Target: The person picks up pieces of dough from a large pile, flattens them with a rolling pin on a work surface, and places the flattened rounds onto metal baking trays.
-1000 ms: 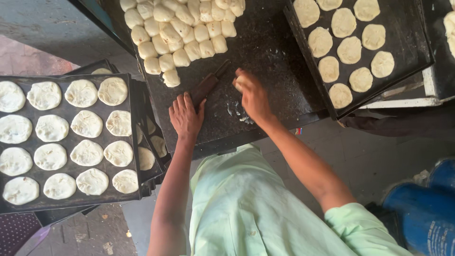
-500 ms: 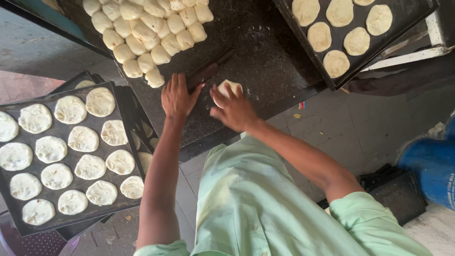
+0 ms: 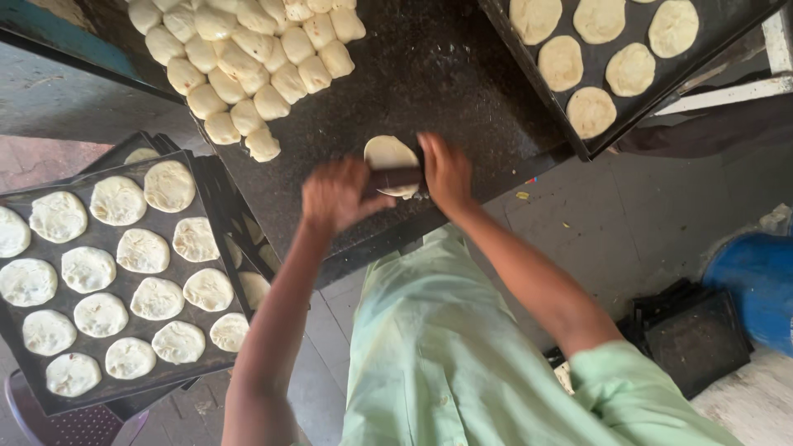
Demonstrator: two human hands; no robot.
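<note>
While both hands, the left hand (image 3: 337,195) and right hand (image 3: 446,172), curl around a dark rolling pin (image 3: 395,177), it lies across a pale, flattened round dough disc (image 3: 389,154).

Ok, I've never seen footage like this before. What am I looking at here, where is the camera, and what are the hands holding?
There is no machine here: a person works with two bare hands, and the one camera sits on their head, looking straight down, so you see their pale green shirt and both arms from above. The left hand and the right hand each grip an end of a dark rolling pin, which lies across a flat round piece of dough on a dark work slab. At the slab's far left lies a heap of unrolled dough balls. A black tray at the left holds rows of flattened rounds, and another tray at the upper right holds more. A blue container stands on the floor.
</note>
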